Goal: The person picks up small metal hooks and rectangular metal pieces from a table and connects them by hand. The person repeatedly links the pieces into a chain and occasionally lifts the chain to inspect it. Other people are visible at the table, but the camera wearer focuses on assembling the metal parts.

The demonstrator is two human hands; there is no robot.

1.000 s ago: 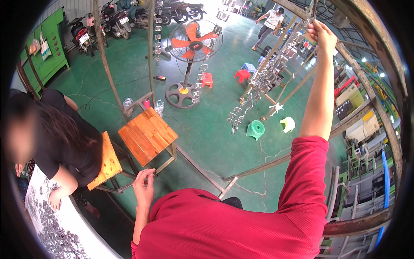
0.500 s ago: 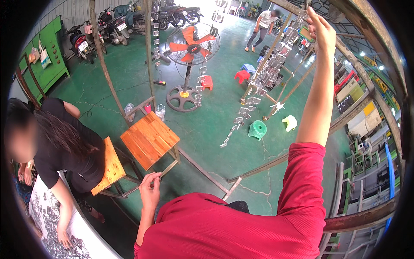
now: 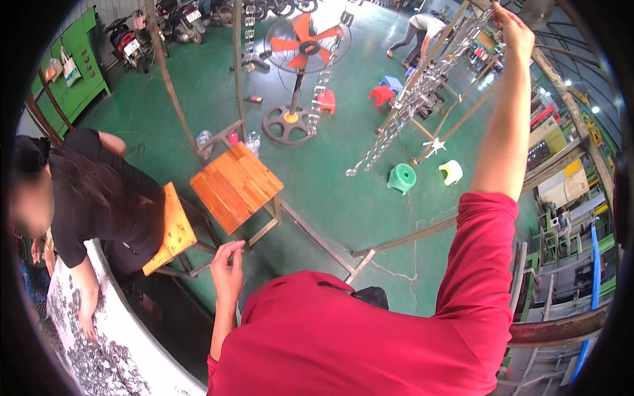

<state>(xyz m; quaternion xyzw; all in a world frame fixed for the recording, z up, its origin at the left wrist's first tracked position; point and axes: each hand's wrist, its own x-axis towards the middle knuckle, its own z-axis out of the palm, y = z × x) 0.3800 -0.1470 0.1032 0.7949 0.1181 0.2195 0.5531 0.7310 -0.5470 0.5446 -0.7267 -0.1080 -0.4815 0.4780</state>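
Observation:
My right hand [image 3: 514, 33] is raised high at the upper right, beside a rusty metal frame. Its fingers pinch together at the top of a long chain of small shiny metal pieces [image 3: 422, 86]. The chain slants down and left across the view, its low end hanging over the green floor; it is partly blurred. My left hand [image 3: 227, 269] is low, left of my red-sleeved body, near a wooden stool. Its fingertips are pressed together, and anything between them is too small to make out.
The wooden stool [image 3: 238, 185] stands ahead on the left, with a pedestal fan [image 3: 307, 49] behind it. Green [image 3: 402, 178] and pale yellow [image 3: 451, 173] plastic stools are on the floor. A seated co-worker [image 3: 109, 191] touches dark pieces on a white table [image 3: 162, 360]. Another person [image 3: 422, 30] bends over farther back.
My right hand has shifted right and slightly up, and the chain's low end has risen. My left hand has barely moved. The far person has bent down; the seated co-worker's hand has shifted.

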